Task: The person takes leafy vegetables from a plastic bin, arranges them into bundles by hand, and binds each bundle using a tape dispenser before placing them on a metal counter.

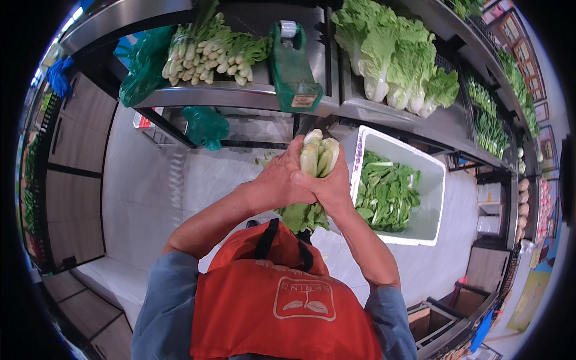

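Both my hands are wrapped around a bunch of leafy greens with pale stems (318, 155). My left hand (285, 173) grips it from the left, and my right hand (333, 182) closes on it from the right, with the thumbs near each other. The white stem ends point away from me, while the green leaves (306, 216) hang below my wrists toward my red apron (288, 301). To the right of my hands stands a white foam box (429, 202) with loose leafy greens (389, 191) inside.
Ahead is a metal shelf (216, 94) with bundled greens (207, 58), a green tape dispenser (294, 72) and a green plastic bag (148, 67). Napa cabbages (396, 63) lie on the shelf to its right. Another green bag (204, 126) hangs lower. Wooden cabinets (76, 180) line the left.
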Demonstrator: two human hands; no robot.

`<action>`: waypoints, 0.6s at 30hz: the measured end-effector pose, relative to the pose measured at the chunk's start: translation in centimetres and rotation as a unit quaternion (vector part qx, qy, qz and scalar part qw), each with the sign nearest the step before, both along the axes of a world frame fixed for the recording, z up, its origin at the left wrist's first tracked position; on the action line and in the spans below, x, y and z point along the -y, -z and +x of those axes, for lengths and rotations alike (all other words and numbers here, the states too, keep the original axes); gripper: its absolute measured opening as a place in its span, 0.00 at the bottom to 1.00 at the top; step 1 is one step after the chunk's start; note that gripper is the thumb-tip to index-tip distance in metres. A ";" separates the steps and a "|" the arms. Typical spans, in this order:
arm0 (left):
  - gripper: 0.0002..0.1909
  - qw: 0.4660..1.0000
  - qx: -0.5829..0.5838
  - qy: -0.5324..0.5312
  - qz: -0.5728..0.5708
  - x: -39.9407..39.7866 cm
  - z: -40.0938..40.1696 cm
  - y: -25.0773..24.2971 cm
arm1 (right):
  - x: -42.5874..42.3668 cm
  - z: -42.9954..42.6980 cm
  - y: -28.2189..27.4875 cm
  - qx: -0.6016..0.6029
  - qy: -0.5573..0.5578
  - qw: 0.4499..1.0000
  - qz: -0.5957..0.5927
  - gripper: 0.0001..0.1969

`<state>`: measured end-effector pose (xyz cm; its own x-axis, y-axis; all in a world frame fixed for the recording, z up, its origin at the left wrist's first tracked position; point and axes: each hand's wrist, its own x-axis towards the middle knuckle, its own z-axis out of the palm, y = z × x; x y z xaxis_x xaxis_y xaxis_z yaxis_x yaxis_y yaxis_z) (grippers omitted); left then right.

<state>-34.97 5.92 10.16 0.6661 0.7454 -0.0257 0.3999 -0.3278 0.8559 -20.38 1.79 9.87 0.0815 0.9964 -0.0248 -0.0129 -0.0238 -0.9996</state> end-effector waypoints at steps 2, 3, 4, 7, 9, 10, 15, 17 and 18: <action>0.46 1.000 -0.026 -0.011 0.012 0.4 1.2 -0.8 | 0.5 0.3 -2.4 -0.186 -0.027 0.981 -0.042 0.34; 0.46 1.000 -0.028 0.006 0.012 0.5 2.2 -0.9 | 1.1 1.1 -1.8 -0.189 -0.010 0.981 -0.039 0.34; 0.49 0.996 -0.051 0.070 0.010 0.2 2.9 -0.6 | 1.6 2.1 -0.2 -0.172 0.037 0.984 -0.031 0.33; 0.57 0.972 0.085 0.083 -0.202 0.6 3.5 -0.8 | 2.7 3.9 0.2 -0.228 0.038 0.973 -0.013 0.33; 0.60 0.902 0.179 0.056 -0.388 0.8 4.2 -0.2 | 3.2 5.0 3.1 -0.182 0.029 0.983 0.001 0.35; 0.64 0.902 0.187 0.046 -0.386 1.1 4.9 0.4 | 3.5 5.1 2.8 -0.093 0.066 0.993 0.038 0.36; 0.76 0.931 0.182 0.130 -0.289 1.6 10.3 3.8 | 5.9 8.3 5.8 -0.204 0.088 0.972 0.080 0.42; 0.78 0.875 0.242 0.055 -0.416 3.2 12.5 3.8 | 6.5 9.9 7.1 -0.160 0.087 0.979 0.090 0.43; 0.77 0.872 0.239 0.035 -0.426 3.4 13.4 4.2 | 6.7 10.9 7.8 -0.080 0.108 0.983 0.126 0.43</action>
<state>-21.60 2.51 5.93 0.7956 0.5487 -0.2567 -0.0646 0.4981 0.8647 -9.52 -4.92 2.05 0.3075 0.9323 0.1906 -0.1479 0.2447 -0.9583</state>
